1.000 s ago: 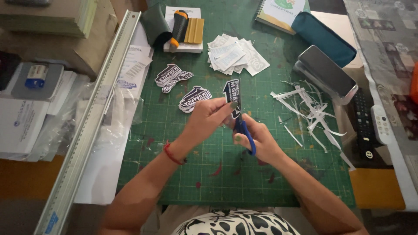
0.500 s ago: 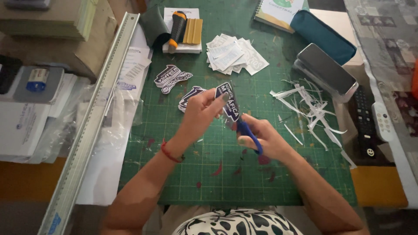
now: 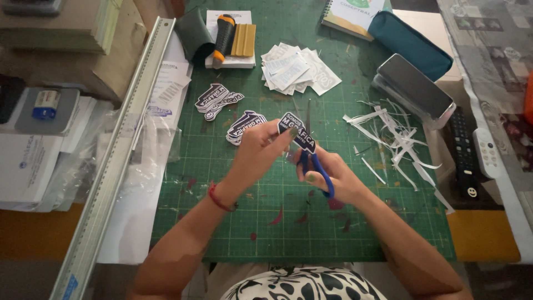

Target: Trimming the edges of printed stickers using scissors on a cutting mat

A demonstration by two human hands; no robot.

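Observation:
My left hand [image 3: 260, 151] pinches a dark sticker [image 3: 298, 131] with white lettering, held above the green cutting mat [image 3: 233, 222]. My right hand [image 3: 333, 176] grips blue-handled scissors [image 3: 316, 162], whose blades point up and away along the sticker's right side. Two small piles of cut dark stickers [image 3: 217, 100] [image 3: 244, 125] lie on the mat just beyond my left hand. A heap of white paper pieces [image 3: 297, 70] sits farther back.
Thin white paper trimmings [image 3: 388, 133] are scattered right of my hands. A long metal ruler [image 3: 119, 150] runs along the mat's left edge. A grey case [image 3: 413, 89], teal pouch [image 3: 408, 41], two remotes [image 3: 472, 153] and an orange-black tool [image 3: 224, 36] lie around.
My left hand has turned the sticker and shifted it slightly left, while the scissors in my right hand stay against its edge. The rest of the mat is unchanged.

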